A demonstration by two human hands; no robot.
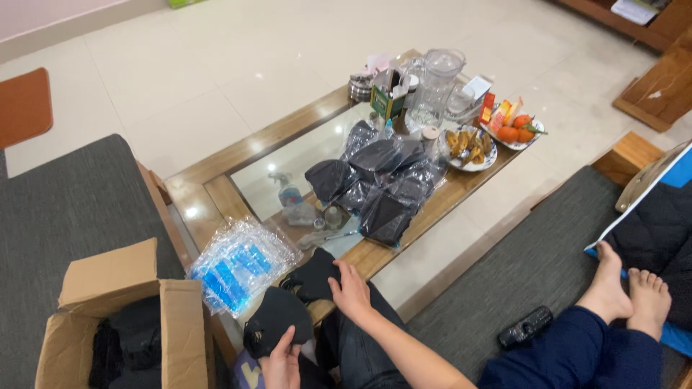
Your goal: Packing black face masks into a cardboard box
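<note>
While gripped at its lower edge by the left hand, fingers closed on the fabric, lay half over the near desk corner: black cap, long axis running up-right from that hand. Just beyond and to the right, pressed flat under the right hand, fingers together and extended, not clamped: second black cloth piece, touching the desk's near rim. Nearer to the cap: left hand; right hand just beside it, up-right.

Beside the cap on the left: stack of clear plastic bags with blue print, overhanging the desk edge. Farther left, on the grey sofa: open cardboard box, dark fabric inside. Mid-desk: heap of bagged black items. At the far end: clear pitcher, seemingly empty; plate of snacks; plate of oranges. Well apart to the right, on a grey mat: another person's bare feet and a remote control.
</note>
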